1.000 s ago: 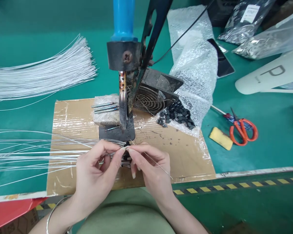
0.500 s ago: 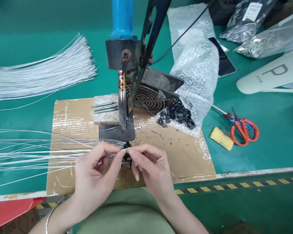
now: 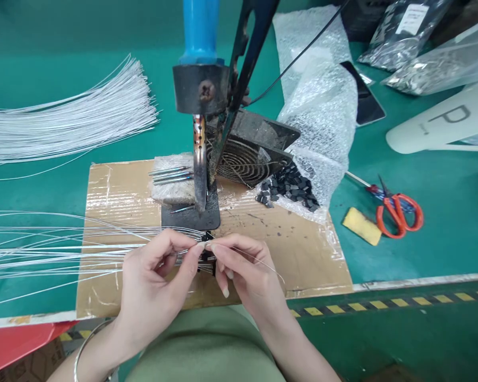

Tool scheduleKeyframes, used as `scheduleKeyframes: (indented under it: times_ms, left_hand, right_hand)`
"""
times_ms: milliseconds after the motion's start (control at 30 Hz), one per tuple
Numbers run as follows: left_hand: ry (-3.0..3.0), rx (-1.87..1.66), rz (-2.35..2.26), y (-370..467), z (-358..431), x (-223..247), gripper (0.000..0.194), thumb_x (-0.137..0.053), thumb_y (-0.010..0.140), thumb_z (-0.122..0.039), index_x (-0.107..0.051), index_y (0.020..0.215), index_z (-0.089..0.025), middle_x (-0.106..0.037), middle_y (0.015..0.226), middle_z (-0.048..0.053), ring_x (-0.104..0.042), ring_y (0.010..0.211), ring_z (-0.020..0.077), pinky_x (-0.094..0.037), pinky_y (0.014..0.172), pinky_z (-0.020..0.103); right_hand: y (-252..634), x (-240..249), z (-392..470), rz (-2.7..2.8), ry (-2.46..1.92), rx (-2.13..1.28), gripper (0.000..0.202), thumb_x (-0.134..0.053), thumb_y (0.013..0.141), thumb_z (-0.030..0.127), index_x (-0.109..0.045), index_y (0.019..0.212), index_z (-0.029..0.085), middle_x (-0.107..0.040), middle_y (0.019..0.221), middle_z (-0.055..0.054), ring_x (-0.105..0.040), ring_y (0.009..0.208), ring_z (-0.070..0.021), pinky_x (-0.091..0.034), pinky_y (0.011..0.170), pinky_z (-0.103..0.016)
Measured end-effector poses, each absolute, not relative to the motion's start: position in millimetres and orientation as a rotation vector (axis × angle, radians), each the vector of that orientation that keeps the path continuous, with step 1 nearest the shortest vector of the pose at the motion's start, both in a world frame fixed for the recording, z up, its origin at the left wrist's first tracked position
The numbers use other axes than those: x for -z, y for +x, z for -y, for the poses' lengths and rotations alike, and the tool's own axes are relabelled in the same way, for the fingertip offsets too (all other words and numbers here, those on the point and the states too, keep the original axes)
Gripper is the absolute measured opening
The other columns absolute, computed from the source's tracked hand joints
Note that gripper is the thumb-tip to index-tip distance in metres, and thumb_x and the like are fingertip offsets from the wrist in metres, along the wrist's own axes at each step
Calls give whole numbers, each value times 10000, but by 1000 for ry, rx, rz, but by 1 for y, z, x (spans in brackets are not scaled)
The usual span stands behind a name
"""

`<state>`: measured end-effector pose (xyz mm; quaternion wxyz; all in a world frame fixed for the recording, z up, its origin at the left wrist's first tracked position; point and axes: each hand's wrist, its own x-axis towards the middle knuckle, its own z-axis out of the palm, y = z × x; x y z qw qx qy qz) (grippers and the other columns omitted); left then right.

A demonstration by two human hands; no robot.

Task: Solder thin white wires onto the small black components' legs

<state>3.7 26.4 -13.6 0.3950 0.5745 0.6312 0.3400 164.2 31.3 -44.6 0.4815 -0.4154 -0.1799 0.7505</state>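
The left hand [image 3: 159, 276] and right hand [image 3: 249, 270] meet fingertip to fingertip over a sheet of cardboard [image 3: 247, 281]. The right thumb and forefinger pinch a thin wire [image 3: 266, 262], whose loose end curves away toward 4 o'clock. The left thumb and forefinger are pressed together and appear to have the wire's other end, though the tips hide most of it. Just beneath the fingertips sit small black connectors [image 3: 207, 254], partly covered. White wires [image 3: 51, 249] run from behind the left hand out toward 9 o'clock.

From where the hands meet, a blue-handled soldering iron [image 3: 199, 130] points down at 12 o'clock. At 11 o'clock a wrapped block [image 3: 171, 195] bears slim metal rods [image 3: 175, 172]; at 1 o'clock stands a grimy fan [image 3: 249, 162], leaning. A heap of black plastic pieces [image 3: 289, 185] lies at 2 o'clock on bubble wrap [image 3: 322, 111]. At 3 o'clock, well apart, a yellow sponge [image 3: 361, 226] lies beside red-handled scissors [image 3: 398, 212]. A thick wire bundle [image 3: 79, 124] lies between 10 and 11 o'clock.
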Motion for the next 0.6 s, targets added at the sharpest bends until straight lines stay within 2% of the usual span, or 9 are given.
scheduleKeyframes:
  times_ms: [100, 267, 367, 600]
  left_hand:
    - [1425, -882, -1602, 5, -26, 14, 78, -720, 941, -247, -723, 867, -222, -743, 755, -6, -657, 648, 133, -457, 556, 227]
    - [1400, -917, -1600, 8, -25, 18, 89, -708, 948, -242, -715, 863, -218, -720, 737, -14, -631, 639, 122, -462, 559, 217]
    - [1376, -933, -1616, 11, -26, 20, 101, -711, 947, -245, -706, 851, -213, -700, 704, -26, -590, 596, 103, -448, 541, 205]
    - [1333, -978, -1623, 15, -24, 19, 97, -717, 937, -235, -704, 844, -212, -720, 709, -25, -619, 617, 103, -474, 560, 186]
  right_hand:
    - [162, 44, -31, 433, -1019, -1814, 84, -866, 807, 307, -878, 808, 224, -547, 513, 59, -520, 372, -52, -411, 357, -152]
    - [155, 45, -29, 366, -1010, -1758, 79, -874, 791, 313, -878, 795, 234, -581, 521, 52, -500, 355, -41, -382, 343, -138]
    - [150, 45, -28, 309, -994, -1730, 74, -880, 783, 312, -876, 788, 239, -573, 503, 54, -479, 369, -40, -411, 353, -138]
    - [142, 45, -24, 256, -1005, -1699, 109, -891, 771, 343, -868, 787, 238, -594, 525, 49, -462, 364, -52, -431, 329, -164]
